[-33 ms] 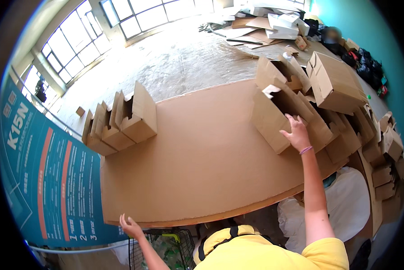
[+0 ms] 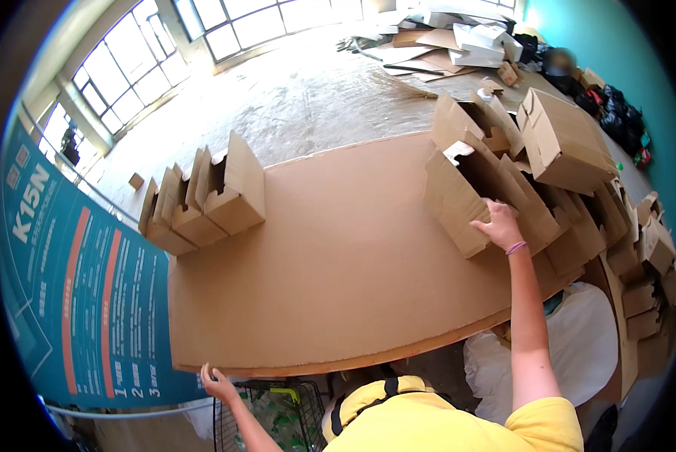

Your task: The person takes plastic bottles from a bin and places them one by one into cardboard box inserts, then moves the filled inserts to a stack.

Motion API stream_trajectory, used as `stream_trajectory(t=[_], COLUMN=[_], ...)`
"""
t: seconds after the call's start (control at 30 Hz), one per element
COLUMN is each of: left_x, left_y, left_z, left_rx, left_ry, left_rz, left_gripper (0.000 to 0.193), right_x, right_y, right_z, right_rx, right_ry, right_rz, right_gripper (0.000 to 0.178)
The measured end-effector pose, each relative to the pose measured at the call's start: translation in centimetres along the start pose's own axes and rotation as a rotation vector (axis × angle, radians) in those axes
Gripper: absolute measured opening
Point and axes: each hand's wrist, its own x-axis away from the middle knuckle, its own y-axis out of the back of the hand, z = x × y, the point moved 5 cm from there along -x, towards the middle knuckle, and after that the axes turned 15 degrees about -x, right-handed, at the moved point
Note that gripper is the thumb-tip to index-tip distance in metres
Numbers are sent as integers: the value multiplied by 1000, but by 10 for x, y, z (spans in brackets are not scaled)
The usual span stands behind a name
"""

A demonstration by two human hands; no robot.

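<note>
My right hand (image 2: 497, 226) grips the near wall of an open-topped cardboard box (image 2: 457, 207) at the right of the table, with the fingers over its upper edge and the thumb outside. The box tilts against other open cardboard boxes (image 2: 530, 207) packed beside it. My left hand (image 2: 217, 384) is at the near left edge of the cardboard-covered table (image 2: 330, 264). Its fingers are loosely bent and apart, holding nothing. Whether they touch the table edge is hard to tell.
A row of open cardboard boxes (image 2: 236, 196) stands at the table's left end. A larger carton (image 2: 567, 139) rests upon the right-hand boxes. Beside the table are a blue printed banner (image 2: 89, 301), a wire basket with bottles (image 2: 278, 414) and a white sack (image 2: 571, 346).
My right hand's fingers have come down over the box's edge and closed on its wall. The left hand has barely moved. The whole view has shifted slightly.
</note>
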Motion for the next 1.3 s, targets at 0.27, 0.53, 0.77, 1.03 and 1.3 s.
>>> stream_trajectory(t=[0.27,0.53,0.77,1.03,1.3], left_x=[187,324,320,330,390], left_y=[-15,-110,-121,-85,-108], left_z=[207,240,176,161,212], left_rx=[-555,-399,-465,-596,-615], left_ry=[654,247,204,-72,-82], left_rz=[342,1057,1300,1305,1454], left_gripper=[19,61,112,38,41], right_x=[18,97,157,168,169], right_y=[-76,-94,-114,-115,-115], right_z=[43,241,313,316,317], right_rx=[-282,-384,-276,-103,-141], right_ry=[-83,537,696,632,583], right_rz=[518,731,1054,1039,1008], right_gripper=[35,24,13,10,13])
